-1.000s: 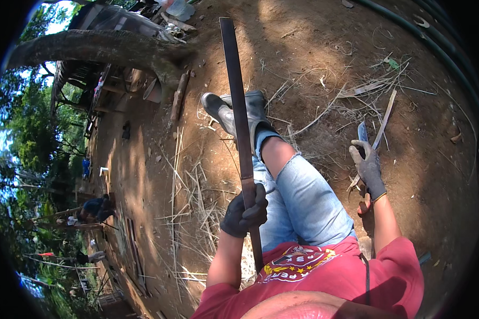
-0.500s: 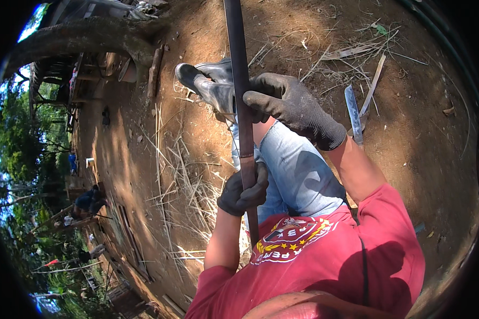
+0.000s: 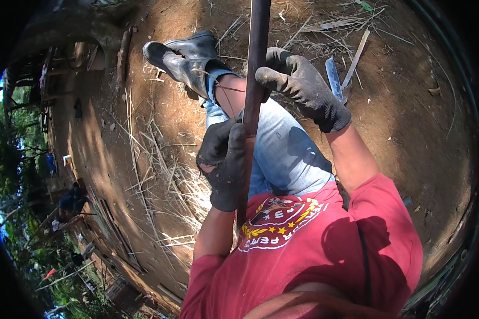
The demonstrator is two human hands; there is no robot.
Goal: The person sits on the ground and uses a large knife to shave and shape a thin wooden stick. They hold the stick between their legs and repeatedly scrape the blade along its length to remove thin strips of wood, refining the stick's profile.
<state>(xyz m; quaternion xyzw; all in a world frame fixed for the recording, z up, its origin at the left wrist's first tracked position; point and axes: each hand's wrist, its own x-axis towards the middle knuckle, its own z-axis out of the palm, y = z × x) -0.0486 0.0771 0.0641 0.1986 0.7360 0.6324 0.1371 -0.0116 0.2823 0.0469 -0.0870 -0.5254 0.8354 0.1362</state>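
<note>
Since a second ago the right hand (image 3: 303,87) has come up from beside the blade (image 3: 333,80) to the dark strip (image 3: 253,109), and the left hand (image 3: 223,173) has changed its wrap around it. Over my remote feed I count one red shirt (image 3: 314,255) nearest, then two gloved hands and one strip, which runs up across the lap, its far end cut off by the top edge. The left is half curled, thumb along the strip's left edge; its other fingertips are hidden, so I can't tell whether it grips. The right is lightly closed on the strip, thumb at the right edge, fingers passing behind. Beyond, I count two dark boots (image 3: 183,68), one blade, one pale slat (image 3: 357,57) beside it, and straw (image 3: 167,181) too tangled to count. Farthest off, one person (image 3: 73,201) shows small, hard to make out in shade.
</note>
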